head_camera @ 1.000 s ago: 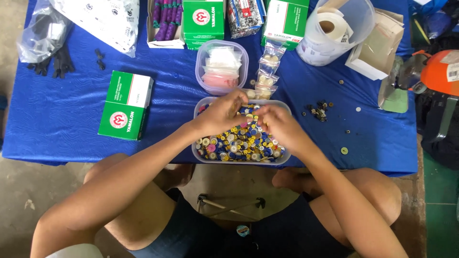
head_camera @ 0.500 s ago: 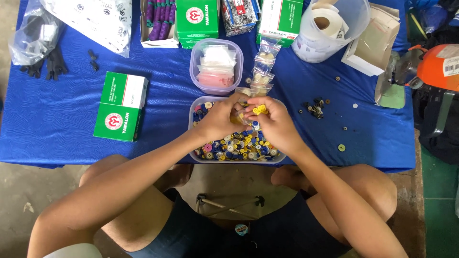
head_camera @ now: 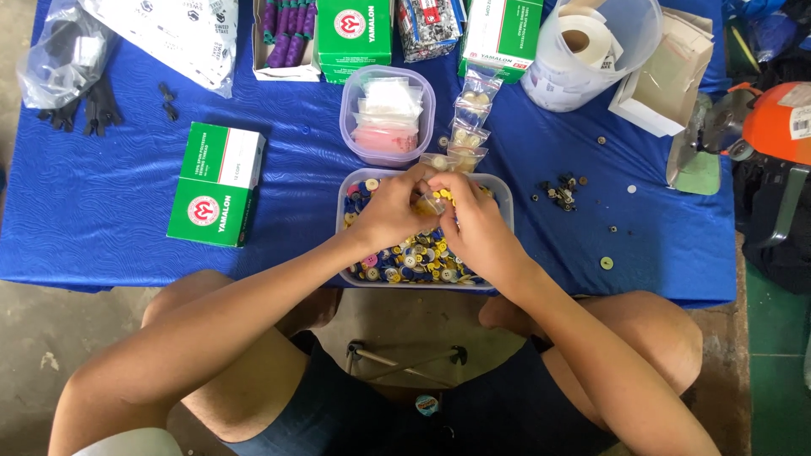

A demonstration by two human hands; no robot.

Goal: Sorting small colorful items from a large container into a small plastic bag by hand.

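A clear rectangular tub (head_camera: pixel 503 192) full of several coloured buttons (head_camera: pixel 414 262) sits at the near edge of a blue table. Both my hands meet above the tub. My left hand (head_camera: pixel 390 211) and my right hand (head_camera: pixel 475 226) pinch a small clear plastic bag (head_camera: pixel 431 203) with yellow buttons in it between their fingertips. A row of small clear bags of buttons (head_camera: pixel 466 135) lies just beyond the tub.
A round clear tub (head_camera: pixel 346 127) of pink and white packets stands behind the button tub. Green-and-white boxes (head_camera: pixel 215 184) lie left and at the back. A clear bucket with tape rolls (head_camera: pixel 591 42), loose buttons (head_camera: pixel 559 191) and an orange tool (head_camera: pixel 781 122) are to the right.
My hands have drawn closer together over the tub and lifted slightly toward its far edge, with the small bag now pinched between them.
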